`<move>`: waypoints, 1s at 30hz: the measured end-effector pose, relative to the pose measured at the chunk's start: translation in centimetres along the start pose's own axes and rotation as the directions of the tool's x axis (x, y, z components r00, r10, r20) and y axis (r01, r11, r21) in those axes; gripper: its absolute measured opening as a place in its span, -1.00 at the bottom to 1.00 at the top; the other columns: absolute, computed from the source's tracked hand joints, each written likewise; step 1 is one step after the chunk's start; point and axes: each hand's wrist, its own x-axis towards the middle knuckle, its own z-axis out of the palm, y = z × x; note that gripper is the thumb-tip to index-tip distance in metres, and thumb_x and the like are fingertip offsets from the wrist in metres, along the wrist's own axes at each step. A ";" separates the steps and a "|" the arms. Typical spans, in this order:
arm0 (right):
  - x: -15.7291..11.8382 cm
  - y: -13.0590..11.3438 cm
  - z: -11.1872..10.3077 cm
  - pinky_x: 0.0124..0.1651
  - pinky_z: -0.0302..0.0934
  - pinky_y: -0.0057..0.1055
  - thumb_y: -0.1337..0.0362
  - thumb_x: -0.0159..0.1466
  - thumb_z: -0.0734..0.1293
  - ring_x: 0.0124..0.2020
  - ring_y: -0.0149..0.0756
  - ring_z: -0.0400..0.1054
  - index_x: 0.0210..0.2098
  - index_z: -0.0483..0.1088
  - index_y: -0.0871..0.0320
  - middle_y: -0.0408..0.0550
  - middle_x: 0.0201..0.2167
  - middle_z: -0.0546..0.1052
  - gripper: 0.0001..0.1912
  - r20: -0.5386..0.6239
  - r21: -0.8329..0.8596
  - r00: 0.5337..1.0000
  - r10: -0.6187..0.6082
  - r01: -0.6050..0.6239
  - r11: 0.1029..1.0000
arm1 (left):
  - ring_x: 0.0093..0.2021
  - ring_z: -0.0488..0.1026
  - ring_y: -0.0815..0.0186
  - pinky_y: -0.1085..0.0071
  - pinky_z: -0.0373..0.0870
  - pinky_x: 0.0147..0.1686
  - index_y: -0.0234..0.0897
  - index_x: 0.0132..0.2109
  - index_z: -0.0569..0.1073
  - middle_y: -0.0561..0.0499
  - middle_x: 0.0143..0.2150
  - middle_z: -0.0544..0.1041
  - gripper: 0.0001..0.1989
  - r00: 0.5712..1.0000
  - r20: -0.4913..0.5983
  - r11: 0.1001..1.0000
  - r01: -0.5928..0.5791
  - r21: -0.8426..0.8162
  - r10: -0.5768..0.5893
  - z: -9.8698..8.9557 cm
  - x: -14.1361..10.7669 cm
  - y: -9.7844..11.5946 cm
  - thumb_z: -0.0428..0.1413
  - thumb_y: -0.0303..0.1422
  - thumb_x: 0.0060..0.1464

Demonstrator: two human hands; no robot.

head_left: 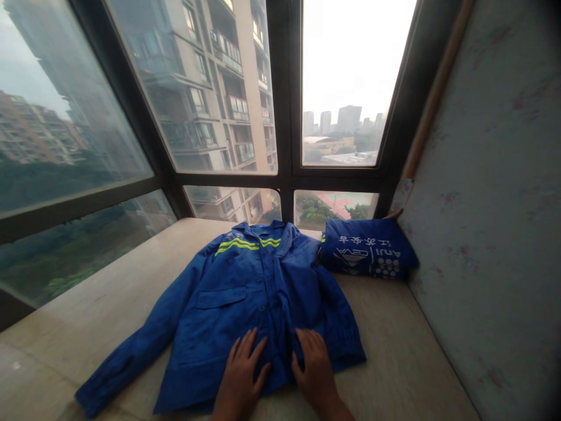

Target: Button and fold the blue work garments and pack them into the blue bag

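Observation:
A blue work jacket (219,327) with yellow-green stripes across the chest lies front side up, its collar toward the windows. One sleeve stretches out to the lower left; on the right the cloth is rumpled, and the other sleeve lies close to the body. My left hand (243,374) rests on the lower front, fingers spread and thumb apart. On the other side of the button front, my right hand (316,368) touches the cloth near the hem. Its fingers are slightly bent, the thumb apart from them, with no cloth visibly pinched.
A folded blue garment (368,248) with white lettering lies at the back right, close to the jacket and the patterned wall (477,234). Dark-framed windows (284,117) border the pale stone sill (390,345) at the back and left.

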 end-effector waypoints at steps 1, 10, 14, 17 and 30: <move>0.1 0.0 -0.1 0.13 0.35 0.02 0.35 0.23 0.24 0.08 -0.01 0.40 0.21 0.29 0.04 0.05 0.02 0.52 -0.47 0.024 -0.011 1.000 -0.008 0.009 1.000 | 0.32 0.26 0.08 -0.02 0.28 0.24 0.02 0.31 0.28 -0.06 0.35 0.29 -0.50 1.000 0.003 1.000 0.000 0.001 0.000 -0.1 0.0 0.0 0.03 -0.22 0.23; 0.4 0.3 -0.3 0.11 0.35 0.00 0.36 0.20 0.25 0.05 -0.03 0.40 0.19 0.28 0.14 0.10 0.00 0.52 -0.46 0.073 -0.025 0.996 -0.060 0.062 0.998 | 0.33 0.24 0.08 -0.02 0.25 0.26 -0.02 0.30 0.30 -0.07 0.36 0.29 -0.52 1.000 0.010 1.000 0.012 -0.019 -0.012 -0.8 0.2 0.6 0.02 -0.23 0.24; 0.4 -0.2 -0.6 0.14 0.31 0.00 0.38 0.21 0.24 0.06 -0.04 0.39 0.19 0.28 0.14 0.11 0.00 0.51 -0.47 0.075 -0.033 0.997 -0.023 0.026 0.999 | 0.35 0.21 0.10 -0.03 0.24 0.26 -0.04 0.30 0.30 -0.09 0.36 0.27 -0.52 0.999 0.044 1.000 0.024 -0.011 -0.024 -0.9 0.2 0.8 -0.02 -0.20 0.27; 0.4 -0.3 -0.6 0.14 0.30 0.01 0.37 0.22 0.23 0.06 -0.04 0.38 0.18 0.28 0.13 0.10 0.00 0.51 -0.48 0.077 -0.031 0.997 -0.022 0.025 0.999 | 0.36 0.19 0.10 -0.04 0.22 0.27 -0.06 0.30 0.29 -0.10 0.37 0.25 -0.52 0.998 0.059 1.000 0.027 -0.009 -0.027 -0.8 0.1 0.8 -0.03 -0.20 0.27; 0.3 0.0 -0.6 0.13 0.31 0.00 0.34 0.23 0.25 0.05 -0.05 0.38 0.18 0.29 0.16 0.11 -0.01 0.51 -0.50 0.077 -0.038 0.997 -0.028 0.031 0.999 | 0.34 0.22 0.07 -0.04 0.26 0.24 -0.06 0.31 0.29 -0.11 0.36 0.27 -0.50 1.000 0.010 1.000 0.005 -0.020 -0.005 -0.5 0.0 0.7 0.02 -0.19 0.25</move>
